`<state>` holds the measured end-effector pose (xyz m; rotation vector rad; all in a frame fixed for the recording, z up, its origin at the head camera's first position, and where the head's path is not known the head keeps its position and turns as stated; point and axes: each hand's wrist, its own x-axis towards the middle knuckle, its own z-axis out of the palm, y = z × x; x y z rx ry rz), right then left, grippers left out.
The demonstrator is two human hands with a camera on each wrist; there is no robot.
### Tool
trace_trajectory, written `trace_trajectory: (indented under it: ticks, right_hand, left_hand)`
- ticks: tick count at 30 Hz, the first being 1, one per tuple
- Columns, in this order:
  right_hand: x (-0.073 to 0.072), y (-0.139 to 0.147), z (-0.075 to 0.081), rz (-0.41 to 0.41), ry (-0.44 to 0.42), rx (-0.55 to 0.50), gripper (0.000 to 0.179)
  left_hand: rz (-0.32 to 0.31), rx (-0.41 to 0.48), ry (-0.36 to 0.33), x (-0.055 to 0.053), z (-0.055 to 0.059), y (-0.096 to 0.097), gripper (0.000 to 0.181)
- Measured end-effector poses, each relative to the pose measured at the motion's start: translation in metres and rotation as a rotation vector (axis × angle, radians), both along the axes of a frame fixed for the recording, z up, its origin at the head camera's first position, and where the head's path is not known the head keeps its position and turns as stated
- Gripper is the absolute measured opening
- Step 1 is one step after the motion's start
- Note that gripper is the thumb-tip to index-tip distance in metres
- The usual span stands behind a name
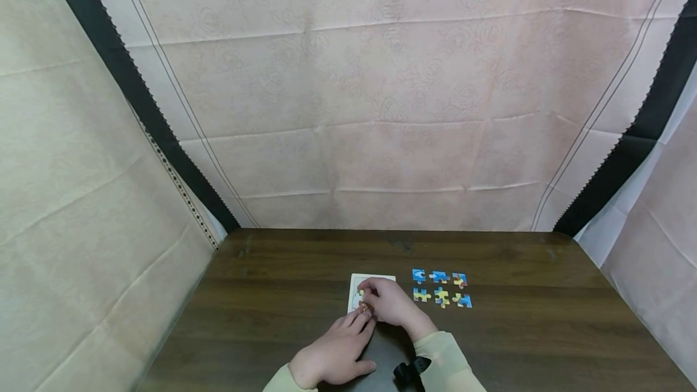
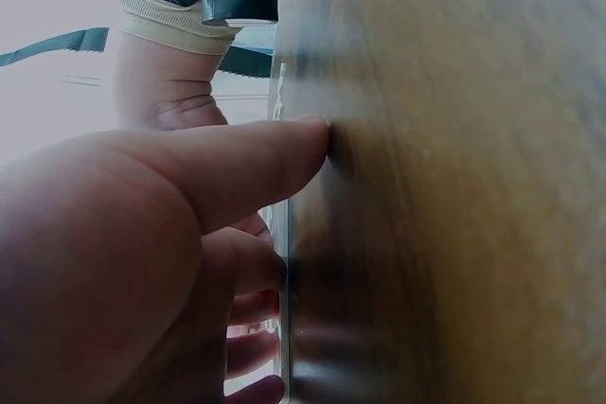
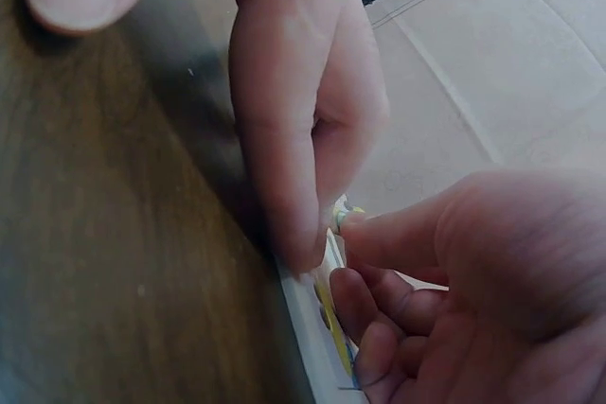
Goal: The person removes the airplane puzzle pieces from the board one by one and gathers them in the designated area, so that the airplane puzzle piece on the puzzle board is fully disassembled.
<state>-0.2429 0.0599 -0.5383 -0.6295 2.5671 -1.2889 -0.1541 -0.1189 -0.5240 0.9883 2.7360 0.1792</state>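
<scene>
A white puzzle board (image 1: 376,276) lies on the table, partly covered by both hands. My right hand (image 1: 389,302) is over it, thumb and fingers pinching a small jigsaw puzzle piece (image 3: 343,216) that is mostly hidden. My left hand (image 1: 339,346) rests with straight fingers on the near left part of the board, fingertips close to the right hand's. In the left wrist view, the left thumb (image 2: 275,153) touches the tabletop. Yellow printed pieces (image 3: 331,321) show on the board under the right fingers in the right wrist view.
Right of the board, loose jigsaw pieces lie in two short rows: a blue piece (image 1: 418,276) and a red-and-yellow one (image 1: 460,279) behind, a yellow-and-blue one (image 1: 441,297) in front. The brown wooden table (image 1: 261,295) meets a pale cloth (image 1: 392,138) at its far edge.
</scene>
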Motion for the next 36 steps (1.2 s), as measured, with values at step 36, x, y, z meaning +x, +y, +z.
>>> trace_trajectory:
  ticks: [36]
  right_hand:
    - [0.003, 0.087, 0.006, -0.098, 0.066, -0.011, 0.014]
  left_hand:
    - [0.078, -0.038, 0.137, -0.004, 0.000, 0.026, 0.073]
